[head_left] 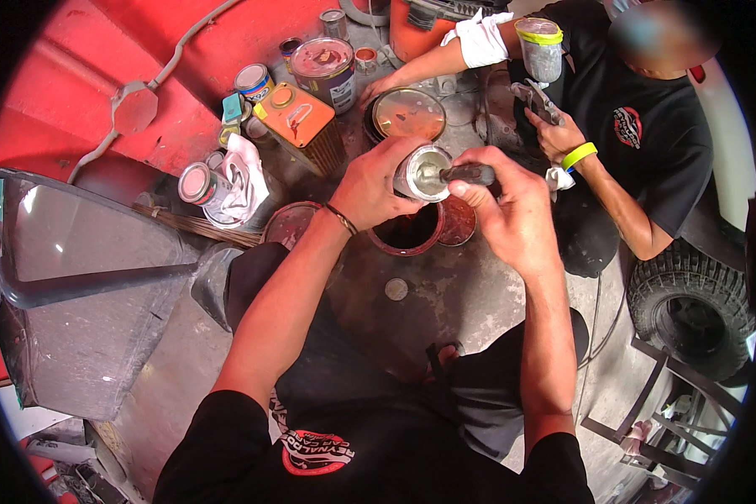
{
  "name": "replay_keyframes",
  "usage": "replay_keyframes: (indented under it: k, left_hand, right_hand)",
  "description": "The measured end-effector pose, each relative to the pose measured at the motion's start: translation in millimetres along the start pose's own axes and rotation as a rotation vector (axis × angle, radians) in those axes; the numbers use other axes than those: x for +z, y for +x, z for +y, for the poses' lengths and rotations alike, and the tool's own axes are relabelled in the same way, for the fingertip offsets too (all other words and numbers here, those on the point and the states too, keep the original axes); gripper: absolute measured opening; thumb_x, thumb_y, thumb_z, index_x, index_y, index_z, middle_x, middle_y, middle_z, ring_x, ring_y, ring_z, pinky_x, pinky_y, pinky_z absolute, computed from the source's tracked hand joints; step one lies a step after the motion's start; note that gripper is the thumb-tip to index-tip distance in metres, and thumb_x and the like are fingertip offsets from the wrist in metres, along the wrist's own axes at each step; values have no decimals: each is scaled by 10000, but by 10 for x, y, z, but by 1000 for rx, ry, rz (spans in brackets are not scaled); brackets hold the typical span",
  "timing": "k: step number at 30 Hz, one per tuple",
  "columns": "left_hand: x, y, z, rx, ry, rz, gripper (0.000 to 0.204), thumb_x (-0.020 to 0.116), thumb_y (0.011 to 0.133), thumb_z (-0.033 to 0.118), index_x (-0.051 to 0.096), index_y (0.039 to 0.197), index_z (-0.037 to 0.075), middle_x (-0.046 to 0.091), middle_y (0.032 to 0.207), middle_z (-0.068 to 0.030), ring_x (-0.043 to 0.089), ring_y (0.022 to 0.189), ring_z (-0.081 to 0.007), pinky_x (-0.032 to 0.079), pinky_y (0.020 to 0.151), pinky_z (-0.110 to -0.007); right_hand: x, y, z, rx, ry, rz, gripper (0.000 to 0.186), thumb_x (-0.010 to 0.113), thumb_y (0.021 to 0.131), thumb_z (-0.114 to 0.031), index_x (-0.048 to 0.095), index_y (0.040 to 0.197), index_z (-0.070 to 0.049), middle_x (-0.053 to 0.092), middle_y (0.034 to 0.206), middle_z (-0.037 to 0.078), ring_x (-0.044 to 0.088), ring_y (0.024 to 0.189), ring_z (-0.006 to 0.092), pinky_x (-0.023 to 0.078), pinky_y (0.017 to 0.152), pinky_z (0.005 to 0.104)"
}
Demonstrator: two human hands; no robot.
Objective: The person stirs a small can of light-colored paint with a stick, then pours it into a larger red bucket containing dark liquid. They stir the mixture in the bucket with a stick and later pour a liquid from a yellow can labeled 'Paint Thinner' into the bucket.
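Below centre, the floor (462, 294) gives passing room, while an orange can (301, 130) blocks upper left and, apparently, a co-worker's knee (586, 239) right of centre.

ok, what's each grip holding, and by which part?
Left grip: small cup, by its outer side. Right grip: a tool, by its dark handle.
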State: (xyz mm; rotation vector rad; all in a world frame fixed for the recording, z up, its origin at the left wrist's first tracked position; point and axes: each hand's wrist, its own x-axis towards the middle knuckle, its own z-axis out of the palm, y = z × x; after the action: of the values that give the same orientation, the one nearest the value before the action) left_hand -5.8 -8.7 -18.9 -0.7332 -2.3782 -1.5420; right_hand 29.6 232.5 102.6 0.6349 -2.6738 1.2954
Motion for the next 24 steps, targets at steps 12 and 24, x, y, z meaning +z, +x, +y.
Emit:
replay_keyframes:
  k: [12, 24]
  left_hand:
    - [-51, -26, 89, -18, 26, -83, 909, 1011, 744, 128, 621, 1565, 127, 723, 1486, -140, 747, 1336, -368, 618, 1117, -453]
    - [-243, -30, 100, -55, -22, -38, 870, 979, 729, 18, 665, 1536, 111, 752, 1428, -87, 754, 1322, -256, 591, 1142, -396]
  right_hand:
    - [119, -25, -56, 4, -7, 20, 309, 876, 1006, -225, 766, 1249, -71, 819, 1088, 189, 808, 882, 401, 618, 789, 464]
    - [70, -62, -73, -87, -45, 103, 316, 894, 995, -172, 772, 1265, -61, 839, 1176, 177, 827, 1078, 389, 641, 918, 436]
